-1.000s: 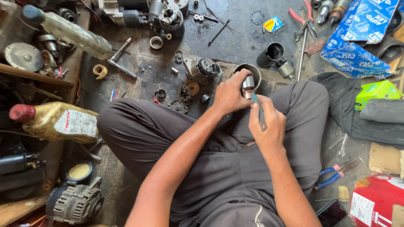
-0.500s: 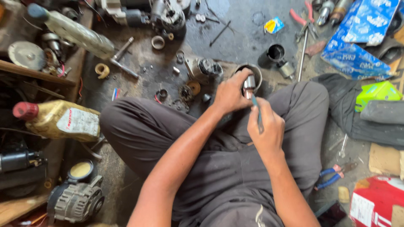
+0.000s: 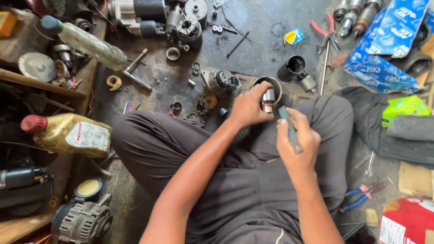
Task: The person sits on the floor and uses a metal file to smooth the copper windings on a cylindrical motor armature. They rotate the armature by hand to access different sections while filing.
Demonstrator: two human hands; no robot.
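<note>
- While the person sits cross-legged on the dirty floor [image 3: 253, 49], the left hand [image 3: 247, 108] is closed around a small metal armature [image 3: 268, 99], holding it upright just above the knee.
- The ribbed copper end of the armature points toward the right hand [image 3: 296, 144], and a round metal housing [image 3: 272, 84] lies on the floor directly behind it.
- The right hand is closed in a fist around a thin blue-grey strip [image 3: 289, 127], which looks like a file or a piece of abrasive; its upper tip stands just beside the armature, but it cannot be told if they touch.
- To do this step well, it seems best that the left hand keeps a firm grip low on the armature body, so the copper end stays free and the part does not turn by itself.
- The strip should probably go flat and light along the copper surface, with even strokes, because a tilted edge could scratch the segments.
- It would also help to rotate the armature a little after each pass, so all sides get the same treatment.
- Near the left knee lie small washers and gears [image 3: 199, 108], so any loose piece that falls may get lost among them.
- A yellow oil bottle [image 3: 68, 134] lies on the left, an alternator [image 3: 81, 221] is near the bottom corner, and blue-handled pliers [image 3: 359, 196] rest on the right, all well apart from the hands.
</note>
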